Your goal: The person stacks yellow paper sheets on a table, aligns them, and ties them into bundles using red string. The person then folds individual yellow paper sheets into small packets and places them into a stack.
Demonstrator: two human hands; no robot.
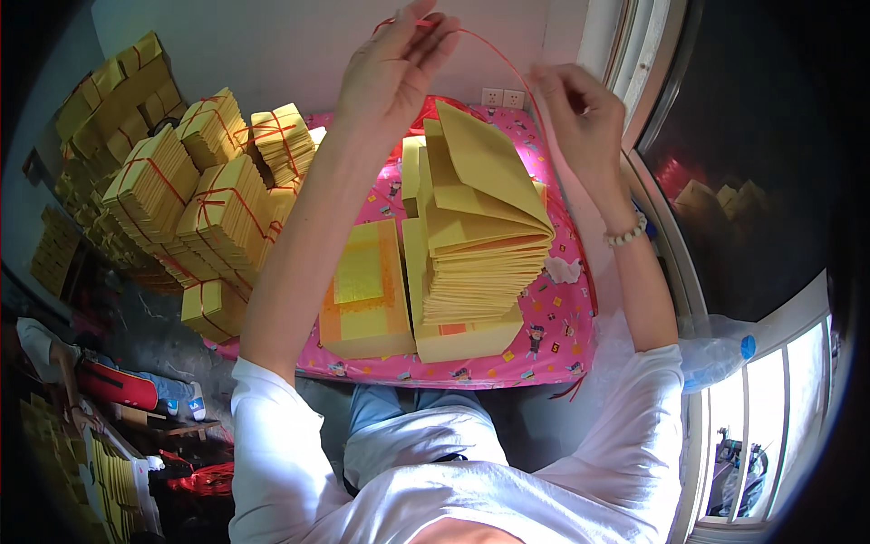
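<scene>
The pink cartoon-print cover [560, 361] ends just beyond your lap [421, 444]; near that edge stands the folded yellow paper stack [480, 281], cover showing to its right. Farther up, your left hand [399, 62] and right hand [584, 109], apart, pinch the red string [497, 51], the window frame [654, 86] rightward.

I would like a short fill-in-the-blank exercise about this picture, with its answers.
The string between the left hand and the right hand is ____ in colour.
The beaded bracelet is on the person's ____ wrist.
Tied yellow paper bundles are piled to the person's ____.
The patterned cover under the yellow paper stack is mostly ____.
Missing words: red; right; left; pink.
</scene>
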